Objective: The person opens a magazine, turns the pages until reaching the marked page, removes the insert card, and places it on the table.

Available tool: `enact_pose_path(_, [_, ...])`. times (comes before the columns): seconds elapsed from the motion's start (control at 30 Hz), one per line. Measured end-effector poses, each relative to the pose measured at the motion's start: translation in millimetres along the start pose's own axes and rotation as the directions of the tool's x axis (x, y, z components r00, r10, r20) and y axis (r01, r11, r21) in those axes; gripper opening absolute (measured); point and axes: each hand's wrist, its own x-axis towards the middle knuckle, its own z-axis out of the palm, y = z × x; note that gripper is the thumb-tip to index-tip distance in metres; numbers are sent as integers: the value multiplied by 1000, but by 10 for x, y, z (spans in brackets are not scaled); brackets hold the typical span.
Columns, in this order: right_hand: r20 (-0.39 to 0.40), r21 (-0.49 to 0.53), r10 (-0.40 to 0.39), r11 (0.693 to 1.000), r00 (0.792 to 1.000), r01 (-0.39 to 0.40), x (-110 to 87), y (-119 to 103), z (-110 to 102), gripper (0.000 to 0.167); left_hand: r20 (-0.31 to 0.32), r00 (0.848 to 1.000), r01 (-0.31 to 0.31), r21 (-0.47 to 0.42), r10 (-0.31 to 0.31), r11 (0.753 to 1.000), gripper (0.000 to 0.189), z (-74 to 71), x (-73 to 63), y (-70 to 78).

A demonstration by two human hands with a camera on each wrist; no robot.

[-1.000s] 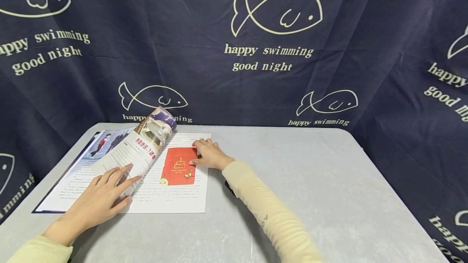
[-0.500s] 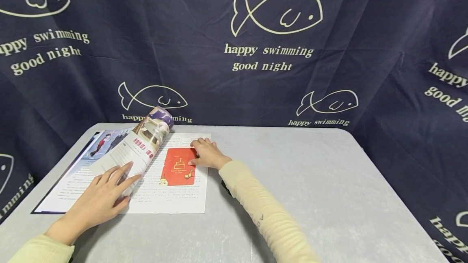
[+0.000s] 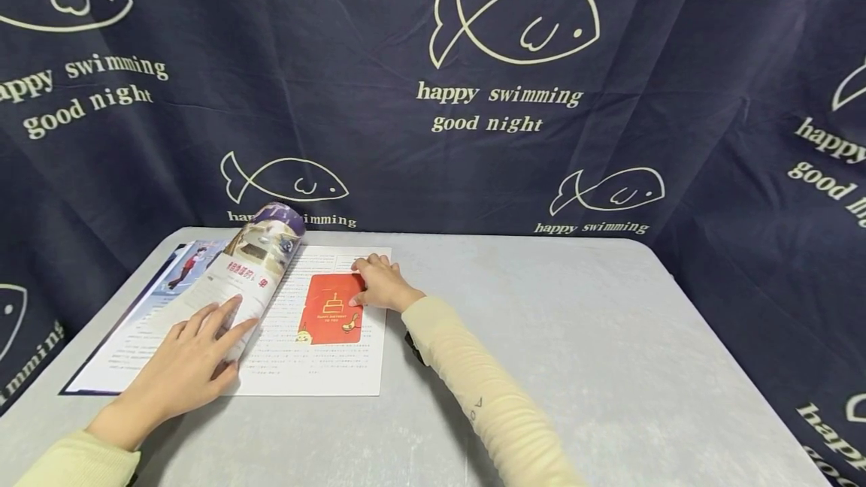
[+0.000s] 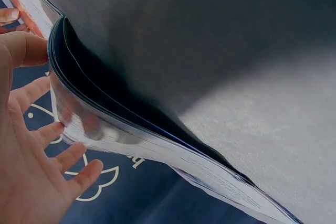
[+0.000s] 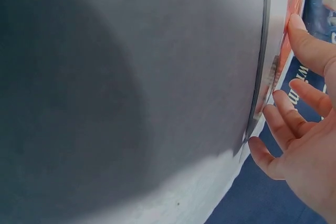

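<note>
An open magazine (image 3: 325,378) lies on the left half of the table, its middle pages curling up in a roll that leans left. On its right page is a red birthday card (image 3: 325,322) with a gold cake outline. My left hand (image 3: 192,367) rests on the curled pages with its fingers spread; in the left wrist view these fingers (image 4: 71,158) lie fairly straight along the bulging paper. At the card's upper right, my right hand (image 3: 386,284) touches card and page. The right wrist view shows its thumb (image 5: 307,45) on the red card, other fingers near the page edge.
The grey table (image 3: 541,352) extends to the right of the magazine. Behind it hangs a dark blue curtain (image 3: 379,43) printed with fish outlines and lettering. A dark cover edge shows beneath the magazine's left pages.
The curled pages have tipped further left, covering more of the picture on the left page. Both hands and the red card stay almost where they were.
</note>
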Motion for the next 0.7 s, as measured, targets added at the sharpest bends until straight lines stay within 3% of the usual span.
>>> enact_pose_path(0.33, [-7, 24, 36, 999, 999, -36, 17, -40, -7, 62, 87, 995, 39, 39, -42, 998, 58, 11, -37, -34])
enact_pose_path(0.7, [18, 48, 68, 996, 997, -69, 31, -61, -21, 62, 204, 972, 112, 23, -114, 993, 58, -9, 17, -6])
